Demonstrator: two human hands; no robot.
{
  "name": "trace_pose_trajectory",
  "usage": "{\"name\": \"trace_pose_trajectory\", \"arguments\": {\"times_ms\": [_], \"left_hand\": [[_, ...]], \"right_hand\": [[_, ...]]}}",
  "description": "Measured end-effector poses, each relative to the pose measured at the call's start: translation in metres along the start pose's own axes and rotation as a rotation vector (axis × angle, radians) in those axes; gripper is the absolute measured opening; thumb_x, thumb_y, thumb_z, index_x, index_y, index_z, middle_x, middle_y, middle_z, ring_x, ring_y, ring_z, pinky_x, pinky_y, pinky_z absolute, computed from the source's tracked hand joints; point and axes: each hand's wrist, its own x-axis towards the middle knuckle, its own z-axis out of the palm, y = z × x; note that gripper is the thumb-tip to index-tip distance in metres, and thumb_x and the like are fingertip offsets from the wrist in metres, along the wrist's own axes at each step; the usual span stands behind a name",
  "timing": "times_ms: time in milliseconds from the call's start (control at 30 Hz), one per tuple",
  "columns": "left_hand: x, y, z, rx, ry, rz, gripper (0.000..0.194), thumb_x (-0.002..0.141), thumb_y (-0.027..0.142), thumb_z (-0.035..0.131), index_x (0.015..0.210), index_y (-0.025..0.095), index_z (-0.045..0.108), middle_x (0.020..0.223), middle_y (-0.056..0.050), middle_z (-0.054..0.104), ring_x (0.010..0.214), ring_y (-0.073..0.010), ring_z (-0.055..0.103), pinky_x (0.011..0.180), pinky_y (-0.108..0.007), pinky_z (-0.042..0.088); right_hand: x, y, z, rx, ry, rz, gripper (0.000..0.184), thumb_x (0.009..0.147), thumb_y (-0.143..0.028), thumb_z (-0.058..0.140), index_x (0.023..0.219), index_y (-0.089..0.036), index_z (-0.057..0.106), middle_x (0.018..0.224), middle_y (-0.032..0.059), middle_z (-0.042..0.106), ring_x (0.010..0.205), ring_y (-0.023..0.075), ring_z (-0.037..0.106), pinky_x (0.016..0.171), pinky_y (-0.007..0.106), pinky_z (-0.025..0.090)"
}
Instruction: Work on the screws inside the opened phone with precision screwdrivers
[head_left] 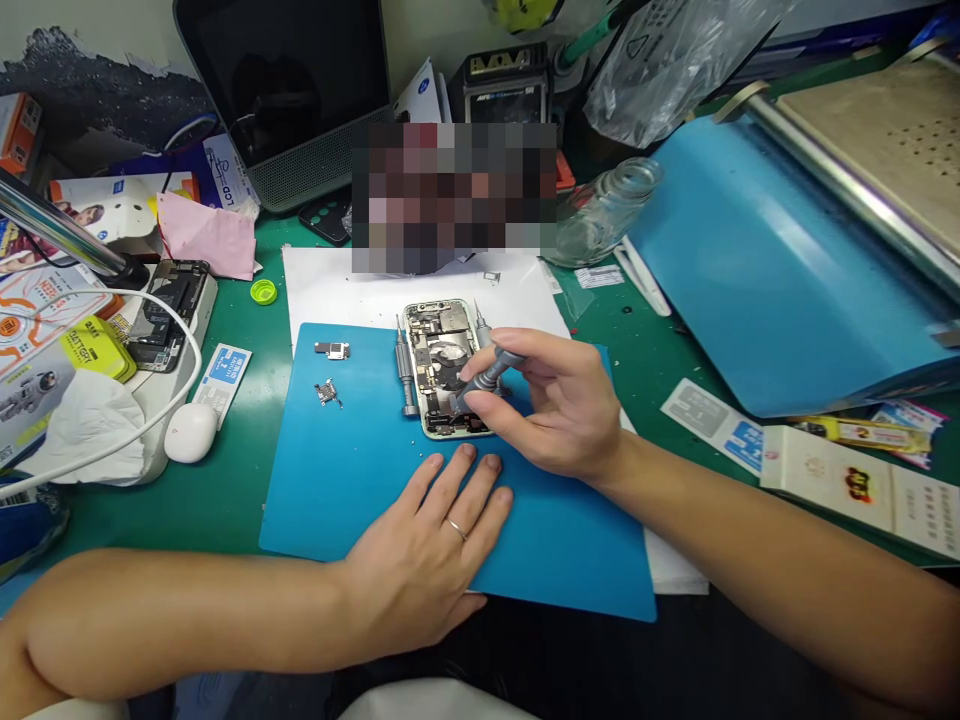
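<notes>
Head view, phone housing, components inside

Green tbl w/ white ppr, blue mat, lime cap

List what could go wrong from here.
1. The right hand holds a screwdriver over the opened phone; a slip could scratch exposed internals.
2. Tiny specks, possibly screws, lie by the left hand; shifting its fingers might scatter them.
3. Two small loose parts sit uncontained on the blue mat; a bumped mat could displace them.
</notes>
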Motion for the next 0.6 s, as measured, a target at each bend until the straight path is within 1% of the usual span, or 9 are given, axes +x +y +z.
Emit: {"name": "trace_pose_trajectory", "arguments": {"times_ms": [133, 233, 367, 600], "left_hand": [[0.0, -0.0006, 0.0004, -0.015, -0.004, 0.004, 0.095, 0.091, 0.061, 0.066, 0.158, 0.003, 0.034, 0.169, -0.024, 0.023, 0.156, -0.0419, 0.022, 0.126, -0.052, 0.01], [0.0003, -0.0012, 0.0004, -0.016, -0.003, 0.007, 0.096, 0.09, 0.061, 0.067, 0.158, 0.002, 0.034, 0.169, -0.025, 0.023, 0.157, -0.0421, 0.021, 0.126, -0.052, 0.01], [0.0006, -0.0016, -0.0003, -0.004, -0.012, 0.012, 0.095, 0.091, 0.062, 0.065, 0.159, 0.002, 0.033, 0.169, -0.025, 0.023, 0.157, -0.042, 0.021, 0.125, -0.052, 0.013], [0.0009, -0.0011, -0.0016, 0.011, -0.023, 0.005, 0.093, 0.093, 0.061, 0.062, 0.159, 0.003, 0.033, 0.169, -0.024, 0.023, 0.156, -0.0419, 0.023, 0.123, -0.055, 0.019]], "right_hand": [[0.0007, -0.0005, -0.0006, 0.007, -0.014, -0.016, 0.07, 0.086, -0.009, 0.073, 0.146, -0.034, 0.047, 0.104, 0.0029, 0.072, 0.083, 0.0178, 0.073, 0.069, 0.031, 0.066], [0.0011, -0.0004, -0.0009, -0.013, -0.01, -0.022, 0.07, 0.086, -0.01, 0.072, 0.147, -0.033, 0.047, 0.105, 0.0033, 0.072, 0.084, 0.018, 0.073, 0.069, 0.031, 0.066], [0.0017, -0.0005, -0.0009, -0.028, -0.015, -0.027, 0.067, 0.088, -0.012, 0.071, 0.146, -0.033, 0.046, 0.104, 0.0035, 0.072, 0.083, 0.0185, 0.073, 0.069, 0.033, 0.067], [0.0021, -0.001, -0.0001, -0.017, -0.011, -0.036, 0.069, 0.088, -0.011, 0.07, 0.148, -0.034, 0.045, 0.103, 0.003, 0.071, 0.082, 0.0178, 0.072, 0.067, 0.032, 0.066]]}}
